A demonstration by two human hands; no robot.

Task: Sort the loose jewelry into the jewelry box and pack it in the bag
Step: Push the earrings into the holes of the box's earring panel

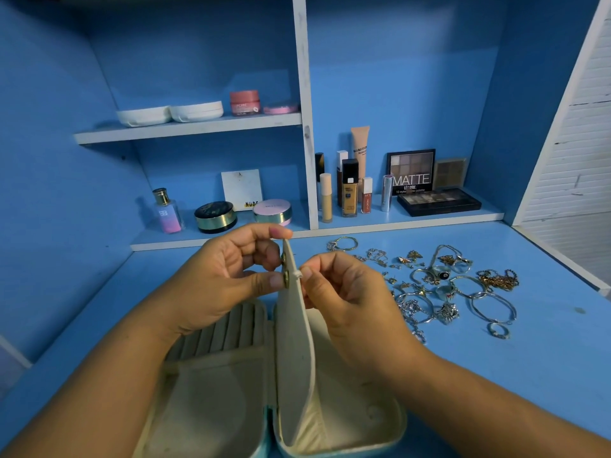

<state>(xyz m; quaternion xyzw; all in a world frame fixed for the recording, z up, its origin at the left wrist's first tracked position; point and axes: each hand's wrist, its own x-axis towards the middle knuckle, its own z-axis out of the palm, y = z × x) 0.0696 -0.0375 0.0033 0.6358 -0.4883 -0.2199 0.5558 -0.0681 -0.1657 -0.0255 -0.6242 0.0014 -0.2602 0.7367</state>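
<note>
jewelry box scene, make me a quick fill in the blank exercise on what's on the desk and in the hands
1. The open cream fabric jewelry box lies on a ____ desktop.
2. Its cream centre flap stands ____, held by the left hand and the right hand.
3. The loose gold and silver jewelry lies on the box's ____ side.
4. The black eyeshadow palette standing on the shelf reads ____.
Missing words: blue; upright; right; MATTE.

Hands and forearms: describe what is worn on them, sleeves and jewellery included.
The left hand and right hand are bare: no gloves, no rings showing. The left forearm and right forearm are bare to the frame's edge, with no sleeve, watch or bracelet in view. The nails are short.
</note>
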